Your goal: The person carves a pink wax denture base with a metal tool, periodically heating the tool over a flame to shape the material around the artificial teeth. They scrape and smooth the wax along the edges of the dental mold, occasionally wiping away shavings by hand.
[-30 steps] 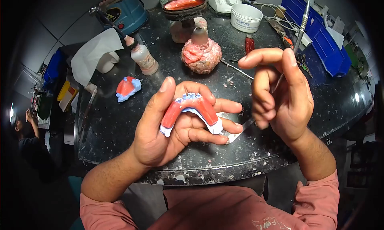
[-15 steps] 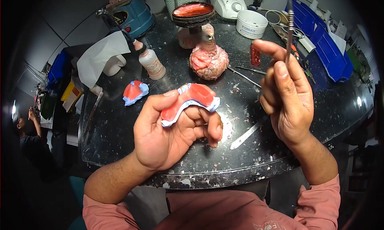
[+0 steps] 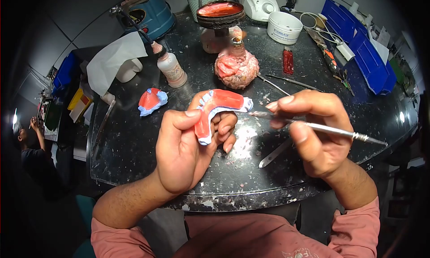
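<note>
A curved red and pale blue dental piece [image 3: 226,99] is held up by my left hand [image 3: 179,146], with the thumb on its left side and the fingers beneath. My right hand [image 3: 318,132] grips a thin metal tool [image 3: 329,129] between thumb and fingers. The tool lies almost level, its left tip close to the piece's right end; whether they touch I cannot tell. A second red and blue piece [image 3: 152,101] rests on the black table beyond my left hand. Below the tool's left part lies a flat metal blade [image 3: 273,155].
A burner [image 3: 236,67] coated in pink wax stands near a raised dish [image 3: 220,21] of red wax. Around them are a bottle [image 3: 171,70], a white tub [image 3: 285,28], a red strip [image 3: 288,62], metal tools [image 3: 293,82] and blue trays [image 3: 365,56]. Another person [image 3: 33,141] is at far left.
My right hand has swung the tool from upright to nearly level and brought its tip toward the piece. My left hand has turned the piece and shifted it slightly right.
</note>
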